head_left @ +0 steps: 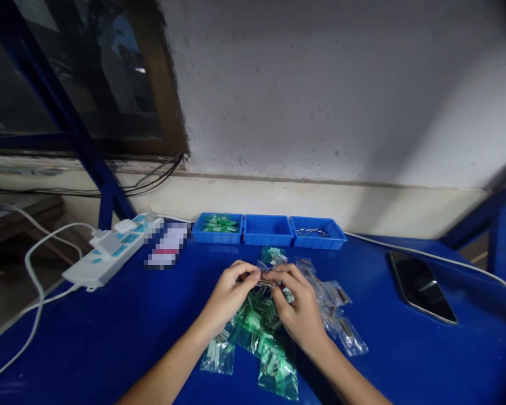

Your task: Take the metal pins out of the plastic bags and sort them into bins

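My left hand (238,284) and my right hand (295,295) meet above the middle of the blue table, fingers pinched. Between them is a small clear plastic bag (265,282) with thin brownish, metallic-looking pieces inside; each hand grips one side of it. Below my hands lies a pile of green-tinted plastic bags (274,360) holding pale and metallic short rods. Beside my right hand, several clear bags (335,293) with dark, slim pieces are spread out. One more bag of pale rods (218,354) rests below my left wrist.
Three blue bins stand along the back: a left bin (198,236) with green packets, a middle bin (267,230), and a right bin (320,243) with thin metal pieces. A phone (421,287) lies right. A white power strip (109,259) with cables and a blurred card (168,247) sit left.
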A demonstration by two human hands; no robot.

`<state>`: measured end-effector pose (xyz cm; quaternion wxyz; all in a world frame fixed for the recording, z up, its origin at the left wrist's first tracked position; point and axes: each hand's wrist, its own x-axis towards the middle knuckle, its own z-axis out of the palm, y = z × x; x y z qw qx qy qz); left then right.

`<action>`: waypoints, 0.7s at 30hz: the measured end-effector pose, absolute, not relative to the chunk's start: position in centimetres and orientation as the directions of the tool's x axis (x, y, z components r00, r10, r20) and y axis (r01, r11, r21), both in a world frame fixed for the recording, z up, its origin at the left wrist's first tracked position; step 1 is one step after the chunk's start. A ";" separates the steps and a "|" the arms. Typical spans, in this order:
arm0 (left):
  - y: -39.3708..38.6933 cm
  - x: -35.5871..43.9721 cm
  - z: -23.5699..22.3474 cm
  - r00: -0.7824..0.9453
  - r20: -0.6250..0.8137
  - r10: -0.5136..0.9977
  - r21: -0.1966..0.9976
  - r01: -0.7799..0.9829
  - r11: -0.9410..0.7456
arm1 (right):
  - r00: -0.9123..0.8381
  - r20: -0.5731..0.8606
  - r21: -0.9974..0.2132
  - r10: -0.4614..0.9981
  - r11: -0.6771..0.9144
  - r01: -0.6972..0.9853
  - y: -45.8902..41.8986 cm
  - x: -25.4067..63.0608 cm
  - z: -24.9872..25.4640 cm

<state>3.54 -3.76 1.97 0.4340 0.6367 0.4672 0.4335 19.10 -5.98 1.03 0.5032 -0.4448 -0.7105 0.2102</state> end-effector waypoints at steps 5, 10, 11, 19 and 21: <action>-3.7 3.4 1.8 0.124 0.301 0.945 0.896 0.303 -0.325 | 0.008 0.487 -0.772 0.873 0.426 0.472 -5.9 19.0 1.1; -4.3 3.4 2.1 0.189 0.517 0.835 0.725 0.421 -0.544 | -0.020 0.166 -0.968 0.986 0.167 0.187 -5.7 18.8 1.6; -4.4 3.5 2.0 0.219 0.536 0.816 0.701 0.424 -0.574 | -0.020 0.115 -0.986 0.993 0.117 0.120 -5.7 18.8 1.6; -4.6 4.2 1.5 0.288 0.317 0.904 0.835 0.368 -0.410 | 0.041 0.177 -0.983 0.983 0.174 0.066 -4.8 19.0 0.5; -4.3 4.2 1.5 0.247 0.201 0.948 0.927 0.266 -0.266 | 0.043 0.290 -0.943 0.956 0.277 0.185 -4.8 19.1 0.2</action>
